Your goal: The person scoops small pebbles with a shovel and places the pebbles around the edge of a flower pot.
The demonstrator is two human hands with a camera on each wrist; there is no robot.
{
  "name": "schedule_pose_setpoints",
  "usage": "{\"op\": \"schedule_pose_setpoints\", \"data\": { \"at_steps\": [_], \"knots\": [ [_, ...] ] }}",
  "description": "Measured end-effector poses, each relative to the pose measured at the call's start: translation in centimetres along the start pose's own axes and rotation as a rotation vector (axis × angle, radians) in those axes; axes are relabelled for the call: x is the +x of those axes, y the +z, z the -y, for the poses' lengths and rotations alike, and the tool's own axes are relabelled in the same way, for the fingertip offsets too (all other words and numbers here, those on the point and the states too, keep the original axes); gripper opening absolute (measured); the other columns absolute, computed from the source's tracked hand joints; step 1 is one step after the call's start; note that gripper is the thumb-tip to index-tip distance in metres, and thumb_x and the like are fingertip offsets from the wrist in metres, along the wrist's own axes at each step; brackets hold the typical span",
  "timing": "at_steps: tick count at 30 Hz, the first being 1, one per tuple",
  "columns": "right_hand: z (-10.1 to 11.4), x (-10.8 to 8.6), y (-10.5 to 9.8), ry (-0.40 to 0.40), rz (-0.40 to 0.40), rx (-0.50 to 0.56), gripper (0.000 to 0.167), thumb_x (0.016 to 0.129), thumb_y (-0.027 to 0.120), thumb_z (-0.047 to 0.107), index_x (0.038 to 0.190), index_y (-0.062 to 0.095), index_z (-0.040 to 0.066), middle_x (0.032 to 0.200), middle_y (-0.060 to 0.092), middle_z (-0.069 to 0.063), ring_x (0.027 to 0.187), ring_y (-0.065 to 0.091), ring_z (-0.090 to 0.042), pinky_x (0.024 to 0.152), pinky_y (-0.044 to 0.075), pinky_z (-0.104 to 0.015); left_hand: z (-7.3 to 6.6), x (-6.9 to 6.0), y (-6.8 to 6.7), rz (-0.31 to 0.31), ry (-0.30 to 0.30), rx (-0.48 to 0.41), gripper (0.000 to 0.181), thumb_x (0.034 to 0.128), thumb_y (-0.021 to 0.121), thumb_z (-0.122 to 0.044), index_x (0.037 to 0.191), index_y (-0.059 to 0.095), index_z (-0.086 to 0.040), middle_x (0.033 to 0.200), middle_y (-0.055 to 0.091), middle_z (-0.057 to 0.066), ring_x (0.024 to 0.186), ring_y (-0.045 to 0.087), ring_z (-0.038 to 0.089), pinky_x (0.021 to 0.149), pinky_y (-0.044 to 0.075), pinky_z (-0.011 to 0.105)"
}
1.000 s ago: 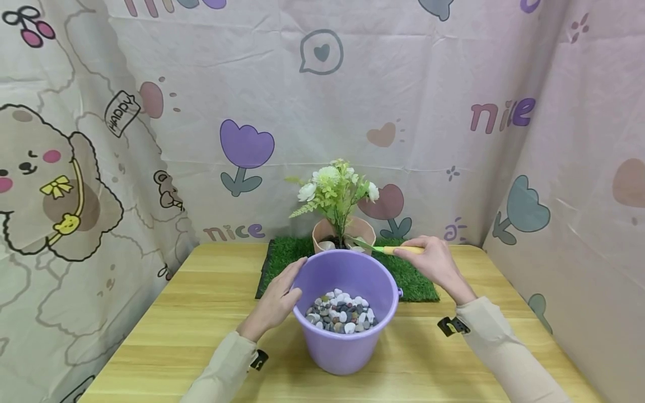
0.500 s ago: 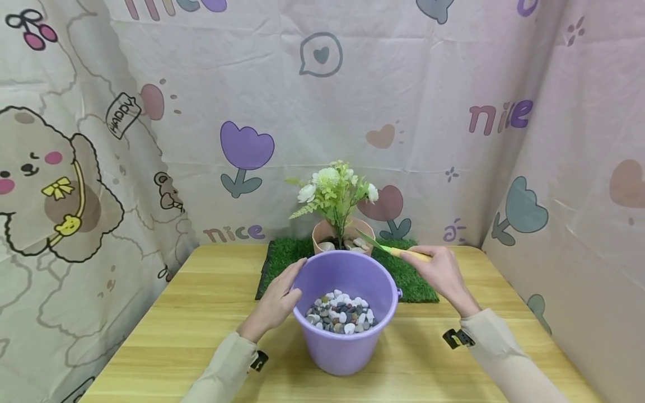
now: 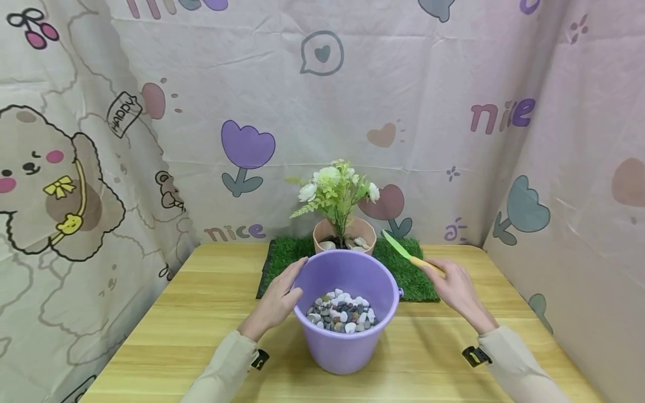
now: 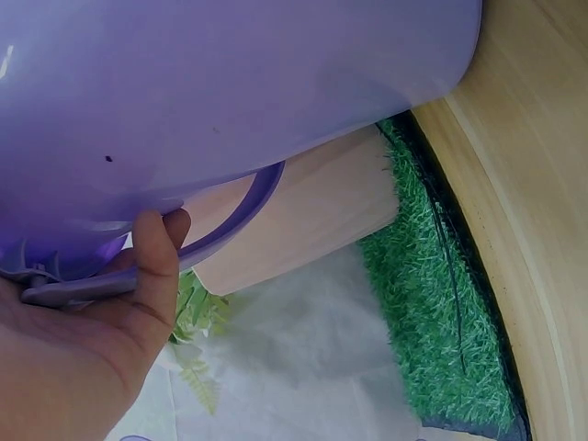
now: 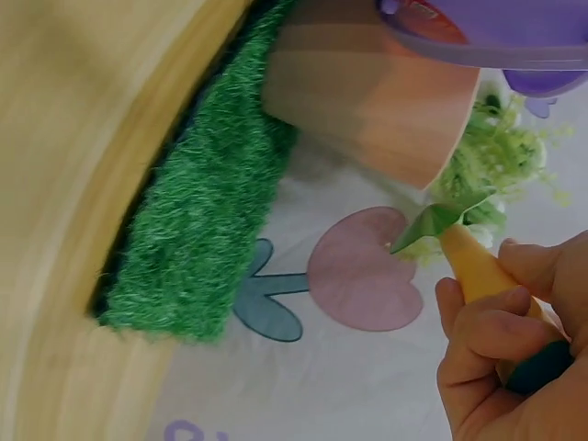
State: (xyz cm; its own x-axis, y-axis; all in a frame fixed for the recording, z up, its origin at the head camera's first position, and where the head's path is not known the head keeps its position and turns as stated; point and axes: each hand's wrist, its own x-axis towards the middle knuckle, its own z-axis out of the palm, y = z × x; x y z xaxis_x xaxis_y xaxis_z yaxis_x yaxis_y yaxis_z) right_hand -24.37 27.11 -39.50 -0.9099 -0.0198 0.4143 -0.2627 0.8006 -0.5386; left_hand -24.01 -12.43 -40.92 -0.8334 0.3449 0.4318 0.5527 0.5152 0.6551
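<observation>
A purple bucket (image 3: 342, 352) stands upright on the table, with grey, white and brown pebbles (image 3: 342, 313) in its bottom. My left hand (image 3: 274, 296) grips its left rim; in the left wrist view, fingers curl over the bucket's handle (image 4: 230, 225) against the wall. In my right hand (image 3: 456, 288) is a small garden trowel, held by its yellow handle (image 3: 425, 266), its green blade (image 3: 395, 244) pointing up and left. The blade hangs to the right of a pink flower pot (image 3: 361, 226). White flowers with green leaves (image 3: 330, 187) rise from the pot, which has pale stones (image 3: 360, 243) inside.
Beneath the pot lies a green artificial grass mat (image 3: 405, 280). The bucket stands in front of the pot and hides its lower part. Printed cloth (image 3: 423, 73) hangs behind and at both sides of the wooden table (image 3: 201, 313).
The right hand has drawn the trowel away from over the pot, to the right and towards me, and its blade has tilted upward. My left hand and the bucket stay where they were.
</observation>
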Motion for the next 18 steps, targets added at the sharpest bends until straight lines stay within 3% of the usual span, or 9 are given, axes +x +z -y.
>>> {"op": "schedule_pose_setpoints", "data": {
  "at_steps": [2, 5, 11, 15, 18],
  "knots": [
    [-0.4, -0.3, 0.0, 0.001, 0.012, -0.013, 0.044, 0.099, 0.054, 0.035, 0.128, 0.064, 0.003, 0.126, 0.064, -0.023, 0.107, 0.062, -0.038, 0.094, 0.045, -0.060, 0.0, 0.0, 0.0, 0.001, 0.004, -0.001, 0.067, 0.0876, 0.047, -0.010, 0.153, 0.034, -0.010, 0.155, 0.039, 0.011, 0.138, 0.043, 0.031, 0.111, 0.037, 0.052],
    [-0.9, -0.5, 0.0, 0.000, 0.027, -0.029, 0.044, 0.100, 0.054, 0.032, 0.129, 0.061, -0.001, 0.127, 0.062, -0.026, 0.114, 0.059, -0.044, 0.096, 0.043, -0.063, 0.1, 0.0, 0.1, 0.000, 0.008, -0.001, 0.067, 0.0876, 0.047, -0.010, 0.154, 0.033, -0.010, 0.155, 0.039, 0.011, 0.138, 0.044, 0.031, 0.111, 0.038, 0.052],
    [-1.6, -1.0, 0.5, -0.037, 0.069, -0.089, 0.043, 0.101, 0.052, 0.025, 0.131, 0.058, -0.005, 0.120, 0.063, -0.030, 0.105, 0.061, -0.044, 0.090, 0.047, -0.063, 0.0, 0.1, 0.0, -0.004, 0.014, -0.002, 0.067, 0.0869, 0.047, -0.010, 0.153, 0.035, -0.009, 0.154, 0.041, 0.010, 0.137, 0.045, 0.030, 0.110, 0.039, 0.051],
    [-2.2, -1.5, 1.0, -0.065, 0.152, -0.152, 0.040, 0.100, 0.051, 0.013, 0.132, 0.055, -0.009, 0.106, 0.066, -0.026, 0.088, 0.061, -0.032, 0.082, 0.051, -0.057, 0.1, 0.1, 0.1, -0.007, 0.012, -0.004, 0.067, 0.0869, 0.047, -0.009, 0.153, 0.035, -0.010, 0.154, 0.041, 0.009, 0.137, 0.045, 0.030, 0.110, 0.039, 0.051],
    [-2.7, -1.9, 1.3, -0.058, 0.224, -0.183, 0.042, 0.098, 0.048, 0.008, 0.133, 0.049, -0.016, 0.102, 0.063, -0.026, 0.085, 0.058, -0.029, 0.080, 0.052, -0.054, 0.1, 0.0, 0.1, -0.004, 0.009, -0.008, 0.067, 0.0873, 0.047, -0.009, 0.153, 0.035, -0.010, 0.154, 0.041, 0.009, 0.137, 0.045, 0.030, 0.110, 0.039, 0.051]
  ]
}}
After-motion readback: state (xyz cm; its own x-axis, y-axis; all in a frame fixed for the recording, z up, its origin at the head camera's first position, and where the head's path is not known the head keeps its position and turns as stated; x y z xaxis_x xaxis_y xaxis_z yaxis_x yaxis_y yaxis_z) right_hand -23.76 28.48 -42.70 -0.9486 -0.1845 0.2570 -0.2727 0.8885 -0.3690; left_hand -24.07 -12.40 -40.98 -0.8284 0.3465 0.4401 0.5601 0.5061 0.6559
